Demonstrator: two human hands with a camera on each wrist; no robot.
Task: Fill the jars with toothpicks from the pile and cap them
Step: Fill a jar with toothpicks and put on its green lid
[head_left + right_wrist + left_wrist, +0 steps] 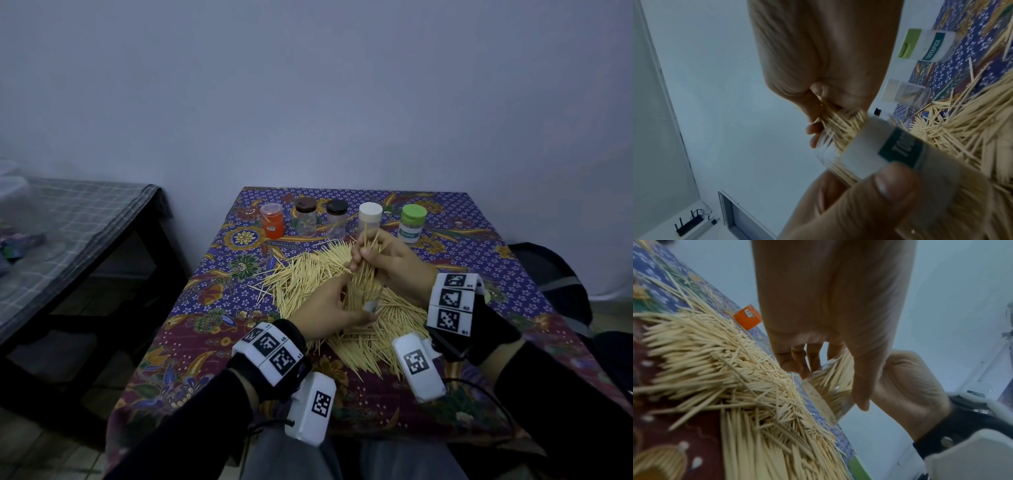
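The left hand (329, 310) holds a clear jar (368, 298) over the toothpick pile (308, 274); the right hand (387, 260) pinches a toothpick bundle (368, 253) into it.

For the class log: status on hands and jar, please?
Left hand grips open jar. Right hand pinches toothpick bundle into it. Nothing blocking.

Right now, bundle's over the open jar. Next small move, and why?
Probably lower the bundle deeper, then release. The right hand pinches it with tips already inside the jar mouth, while the left hand grips the jar over the pile.
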